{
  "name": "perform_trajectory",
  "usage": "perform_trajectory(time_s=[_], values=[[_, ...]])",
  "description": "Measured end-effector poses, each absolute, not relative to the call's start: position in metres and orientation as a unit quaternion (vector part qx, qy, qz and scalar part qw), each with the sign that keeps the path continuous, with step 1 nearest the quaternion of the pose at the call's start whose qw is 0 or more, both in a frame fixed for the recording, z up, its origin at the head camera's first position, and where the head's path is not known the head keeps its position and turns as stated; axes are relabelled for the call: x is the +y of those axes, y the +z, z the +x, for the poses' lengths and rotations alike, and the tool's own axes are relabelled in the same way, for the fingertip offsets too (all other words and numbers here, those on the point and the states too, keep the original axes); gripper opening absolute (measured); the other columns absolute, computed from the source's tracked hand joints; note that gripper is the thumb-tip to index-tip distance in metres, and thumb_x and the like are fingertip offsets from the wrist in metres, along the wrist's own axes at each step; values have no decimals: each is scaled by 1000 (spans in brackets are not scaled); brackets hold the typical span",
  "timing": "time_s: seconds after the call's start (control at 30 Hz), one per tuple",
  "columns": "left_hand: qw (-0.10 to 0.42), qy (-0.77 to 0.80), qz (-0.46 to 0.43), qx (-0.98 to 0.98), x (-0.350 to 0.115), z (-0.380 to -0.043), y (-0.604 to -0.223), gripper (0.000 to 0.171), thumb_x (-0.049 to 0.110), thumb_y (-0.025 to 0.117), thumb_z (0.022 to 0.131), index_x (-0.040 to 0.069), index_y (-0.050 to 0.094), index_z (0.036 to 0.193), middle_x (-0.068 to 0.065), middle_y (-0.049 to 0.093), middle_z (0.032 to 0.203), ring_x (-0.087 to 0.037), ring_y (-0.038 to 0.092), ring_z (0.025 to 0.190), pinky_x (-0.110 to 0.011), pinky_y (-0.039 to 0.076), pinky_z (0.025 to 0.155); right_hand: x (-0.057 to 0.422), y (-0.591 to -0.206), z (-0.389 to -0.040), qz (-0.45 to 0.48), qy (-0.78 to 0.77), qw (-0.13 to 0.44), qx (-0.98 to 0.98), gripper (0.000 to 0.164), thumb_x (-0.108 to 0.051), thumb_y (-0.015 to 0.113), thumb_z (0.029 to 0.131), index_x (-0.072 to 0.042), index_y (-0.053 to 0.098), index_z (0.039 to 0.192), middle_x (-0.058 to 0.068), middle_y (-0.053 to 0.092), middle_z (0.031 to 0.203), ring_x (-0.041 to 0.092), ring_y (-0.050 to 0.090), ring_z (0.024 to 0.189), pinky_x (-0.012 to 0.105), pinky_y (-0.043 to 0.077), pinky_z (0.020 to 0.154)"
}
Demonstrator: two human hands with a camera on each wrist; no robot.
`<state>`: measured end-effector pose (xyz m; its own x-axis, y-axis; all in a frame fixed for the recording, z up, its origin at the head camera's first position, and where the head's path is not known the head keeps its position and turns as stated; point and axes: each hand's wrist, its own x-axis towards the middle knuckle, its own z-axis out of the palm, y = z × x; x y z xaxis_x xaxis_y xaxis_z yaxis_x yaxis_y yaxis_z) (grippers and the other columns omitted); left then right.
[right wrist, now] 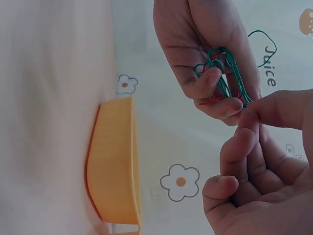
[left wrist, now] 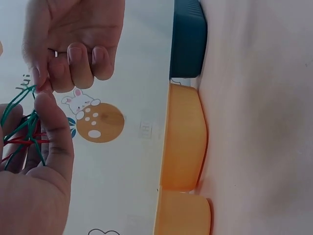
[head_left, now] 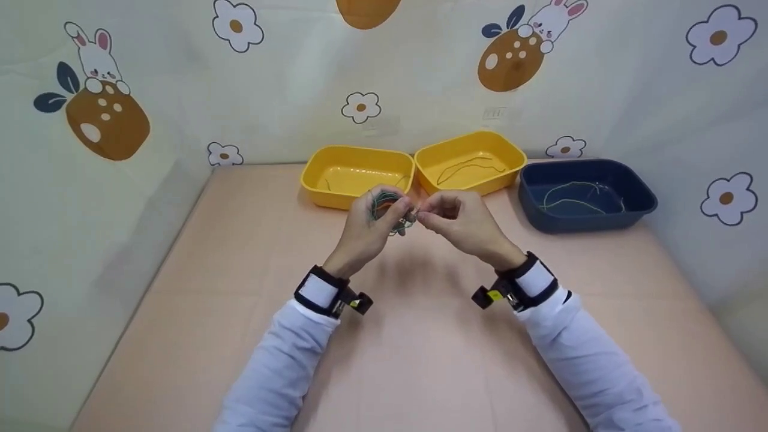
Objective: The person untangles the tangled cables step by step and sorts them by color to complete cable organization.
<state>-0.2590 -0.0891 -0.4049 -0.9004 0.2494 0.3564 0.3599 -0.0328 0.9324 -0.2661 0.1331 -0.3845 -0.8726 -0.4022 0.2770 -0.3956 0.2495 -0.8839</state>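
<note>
White sleeves (head_left: 603, 366) at five and seven o'clock; our left hand (head_left: 363, 231) grips tangled green-and-red wires (right wrist: 236, 73), our right hand (head_left: 465, 222) pinches a green strand (left wrist: 30, 88); we'd best tease gently.

Left wrist view: left hand (left wrist: 36, 183) holds a loose tangle of green and red strings (left wrist: 32, 128). Right hand (left wrist: 83, 36) adjacent, fingertips pinching green strand at the tangle's edge; other fingers curled. Blue bin (left wrist: 190, 41), yellow bin (left wrist: 185, 139), second yellow bin (left wrist: 183, 215) in a row on desk (left wrist: 259, 117). Pale backdrop (left wrist: 137, 98), rabbit print.
</note>
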Motion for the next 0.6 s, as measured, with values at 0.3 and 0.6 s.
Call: perform_trajectory(time_s=[0.3, 0.6], values=[[39, -674, -229, -702, -89, -258, -404, 20, 19, 66, 116, 2, 68, 127, -5, 75, 106, -27, 71, 89, -25, 64, 77, 130, -385, -265, -228, -597, 36, 768, 14, -17, 85, 102, -4, 81, 105, -6, 77, 88, 11, 67, 76, 20, 53, 68], [53, -684, -228, -691, -94, -261, -404, 20, 19, 68, 115, 2, 69, 126, -12, 77, 105, -20, 70, 89, -24, 62, 75, 135, -386, -268, -229, -662, 47, 713, 7, -11, 75, 109, -5, 75, 106, 0, 73, 88, 14, 63, 79, 23, 55, 74]])
